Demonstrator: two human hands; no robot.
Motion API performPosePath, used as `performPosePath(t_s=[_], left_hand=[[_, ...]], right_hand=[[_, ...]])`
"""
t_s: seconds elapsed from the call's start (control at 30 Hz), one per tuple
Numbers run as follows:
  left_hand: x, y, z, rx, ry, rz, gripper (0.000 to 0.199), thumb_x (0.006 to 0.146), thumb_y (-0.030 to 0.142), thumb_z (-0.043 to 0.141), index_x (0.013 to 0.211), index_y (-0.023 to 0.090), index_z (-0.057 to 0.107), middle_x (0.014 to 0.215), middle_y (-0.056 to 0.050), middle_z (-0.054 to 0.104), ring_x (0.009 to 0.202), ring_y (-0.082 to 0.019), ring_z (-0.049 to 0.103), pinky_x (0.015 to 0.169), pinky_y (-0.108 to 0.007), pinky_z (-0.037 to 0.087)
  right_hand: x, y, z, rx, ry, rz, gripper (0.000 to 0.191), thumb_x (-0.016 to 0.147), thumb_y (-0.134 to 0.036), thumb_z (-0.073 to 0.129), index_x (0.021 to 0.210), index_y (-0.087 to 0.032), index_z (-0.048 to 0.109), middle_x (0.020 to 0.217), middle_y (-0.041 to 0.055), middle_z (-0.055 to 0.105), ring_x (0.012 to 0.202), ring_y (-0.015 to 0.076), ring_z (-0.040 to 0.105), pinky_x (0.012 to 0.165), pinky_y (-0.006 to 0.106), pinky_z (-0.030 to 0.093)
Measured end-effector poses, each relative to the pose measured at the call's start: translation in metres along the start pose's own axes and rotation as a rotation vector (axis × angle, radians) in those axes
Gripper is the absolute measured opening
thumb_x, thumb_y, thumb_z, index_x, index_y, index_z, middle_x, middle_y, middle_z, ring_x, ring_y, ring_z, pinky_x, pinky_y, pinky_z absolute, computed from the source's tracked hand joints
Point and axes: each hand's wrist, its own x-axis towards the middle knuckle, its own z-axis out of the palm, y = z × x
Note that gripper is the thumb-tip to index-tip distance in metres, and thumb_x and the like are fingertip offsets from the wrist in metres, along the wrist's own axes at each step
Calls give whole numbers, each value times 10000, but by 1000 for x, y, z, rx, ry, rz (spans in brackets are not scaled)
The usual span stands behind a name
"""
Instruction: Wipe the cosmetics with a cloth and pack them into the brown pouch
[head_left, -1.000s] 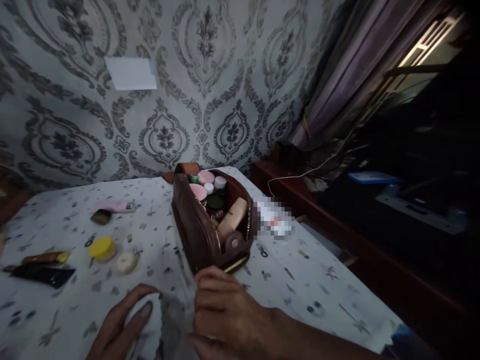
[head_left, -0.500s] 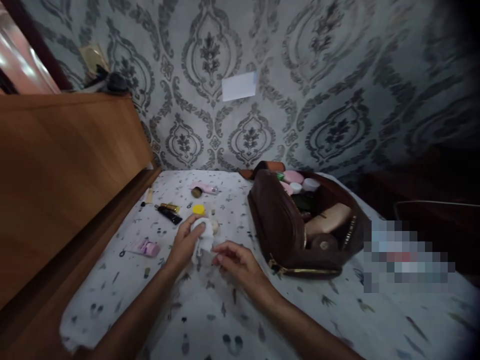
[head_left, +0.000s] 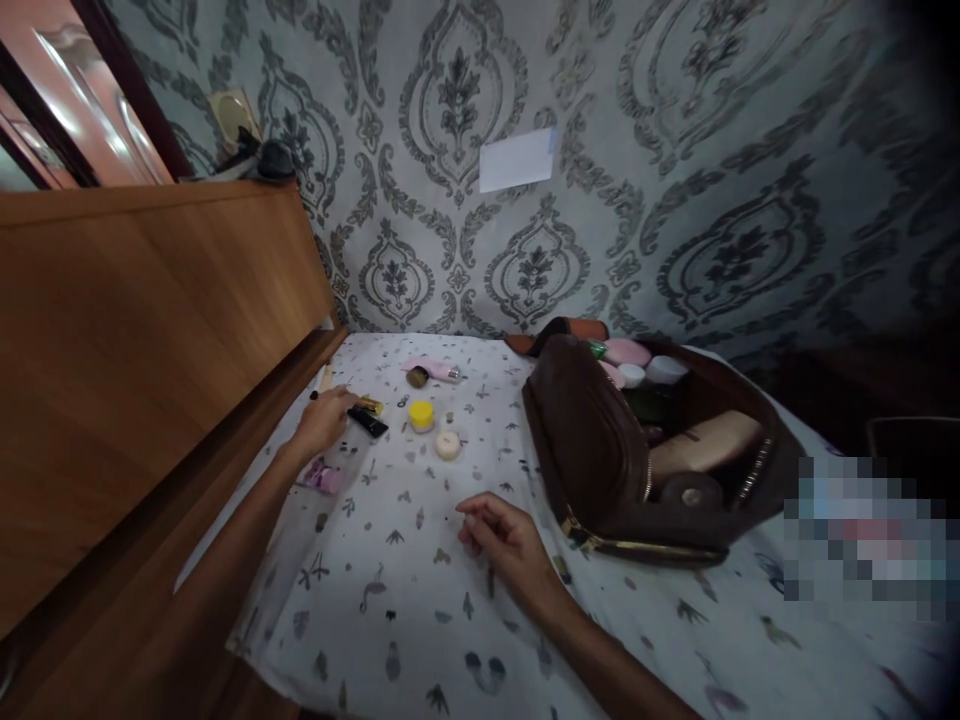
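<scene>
My left hand [head_left: 327,418] reaches over the left side of the patterned sheet, beside a black tube [head_left: 368,422] and a gold tube [head_left: 370,405]; what its fingers hold, if anything, is too small to tell. My right hand [head_left: 501,538] hovers above the middle of the sheet with fingers curled and nothing visible in them. A yellow-lidded jar [head_left: 421,416] and a round cream-coloured item [head_left: 448,445] stand between the hands. Below my left hand lies a purple tube [head_left: 322,477]. Farther back are a pink tube [head_left: 435,369] and a small brown round item [head_left: 417,377].
An open brown bag [head_left: 592,440] on the right holds several jars and a beige item [head_left: 705,447]. A wooden cabinet [head_left: 165,300] borders the left side. The patterned wall [head_left: 420,200] rises behind. Something pixelated lies at far right.
My left hand has let go of the white item and moved left to the tubes. The white item is out of sight. The view has shifted, and the sheet's left edge is rumpled.
</scene>
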Motion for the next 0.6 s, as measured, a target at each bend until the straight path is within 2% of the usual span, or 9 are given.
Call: performPosePath(t_s=[0.1,0.17,0.33,0.43,0.6], left_hand=[[-4,2,9,100,-84,51,553,782,21,440,1223,262,670,1178,-74,622,1112,-254,575,919,-349,466],[-1,4,12,150,-108,62,518,832,72,445,1269,273,638,1187,-80,606,1102,-262,575,898,-359,476],[19,5,11,234,-117,37,427,920,163,405,1293,211,609,1228,-124,620,1147,-291,561,926,-397,465],[33,4,15,249,-167,37,419,914,166,440,1298,220,599,1272,-97,649,1173,-281,557,954,-391,458],[53,-7,19,214,-333,64,454,827,114,485,1236,240,636,1323,-12,661,1185,-224,581,1008,-326,441]], right_hand=[[2,4,0,0,-1,14,274,844,-432,583,933,-179,636,687,8,637,615,141,548,612,269,441],[2,6,-1,-6,-7,17,281,831,-438,588,926,-179,642,683,8,633,606,137,537,597,261,423],[2,4,-1,-20,-27,35,278,814,-427,587,911,-174,645,677,12,632,595,137,528,571,256,397],[3,4,-1,-7,-34,37,268,809,-422,594,906,-177,641,667,6,629,584,136,531,569,259,398],[3,7,1,15,-32,31,230,795,-388,601,889,-182,640,645,-8,616,581,128,529,575,251,394]])
